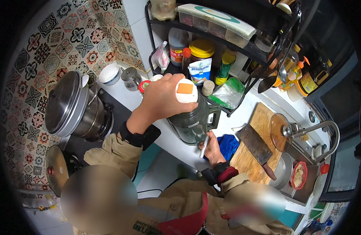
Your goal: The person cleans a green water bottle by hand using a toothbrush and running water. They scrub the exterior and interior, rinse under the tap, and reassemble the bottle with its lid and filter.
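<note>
My left hand (161,94) grips the top of a large dark see-through plastic jug (186,129), around its white cap (183,98). An orange rectangle (185,88) marks the cap. The jug is tilted over the counter, its moulded handle (215,116) facing right. Below that handle, my right hand (212,149) is close to the jug's base and holds a slim pale object (203,149); what it is cannot be made out. A crumpled blue cloth (229,147) lies just right of this hand.
To the right, a cleaver (255,144) rests on a wooden cutting board (242,163), beside the sink with its faucet (334,132). A steel pot (89,117) stands on the stove at left. Behind the jug, a black rack (207,30) holds bottles and bags.
</note>
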Motion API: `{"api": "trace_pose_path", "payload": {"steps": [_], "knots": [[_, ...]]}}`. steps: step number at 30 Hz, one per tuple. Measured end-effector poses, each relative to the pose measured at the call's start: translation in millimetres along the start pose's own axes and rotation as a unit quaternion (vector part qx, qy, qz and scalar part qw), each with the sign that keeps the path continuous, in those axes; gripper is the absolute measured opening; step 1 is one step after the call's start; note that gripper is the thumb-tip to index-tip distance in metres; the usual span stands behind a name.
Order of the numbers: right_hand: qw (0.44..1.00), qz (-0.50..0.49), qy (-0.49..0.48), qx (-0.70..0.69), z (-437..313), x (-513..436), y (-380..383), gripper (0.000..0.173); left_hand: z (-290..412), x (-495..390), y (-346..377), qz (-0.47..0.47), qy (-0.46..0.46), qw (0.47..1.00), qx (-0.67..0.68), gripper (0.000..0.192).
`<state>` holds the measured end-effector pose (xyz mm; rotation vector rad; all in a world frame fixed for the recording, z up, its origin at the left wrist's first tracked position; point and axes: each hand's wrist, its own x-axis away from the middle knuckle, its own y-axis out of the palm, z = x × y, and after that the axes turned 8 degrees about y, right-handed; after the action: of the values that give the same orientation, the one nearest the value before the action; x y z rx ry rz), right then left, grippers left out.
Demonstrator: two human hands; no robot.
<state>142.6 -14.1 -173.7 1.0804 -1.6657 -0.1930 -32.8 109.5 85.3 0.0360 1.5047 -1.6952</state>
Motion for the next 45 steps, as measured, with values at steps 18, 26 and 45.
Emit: {"api": "trace_pose_path", "payload": {"steps": [18,26,45], "knots": [[0.993,0.045,0.001,0.113,-32,23,-12,0.032,7,-28,19,-0.068,-0.076,0.994,-0.039,0.064],[0.875,0.076,-0.375,0.296,-73,88,-2,0.027,19,-12,30,-0.022,0.035,0.995,-0.087,0.069],[0.888,-0.082,-0.281,0.355,-125,27,59,0.032,-5,-36,42,-0.054,0.273,0.96,0.021,0.042]]}}
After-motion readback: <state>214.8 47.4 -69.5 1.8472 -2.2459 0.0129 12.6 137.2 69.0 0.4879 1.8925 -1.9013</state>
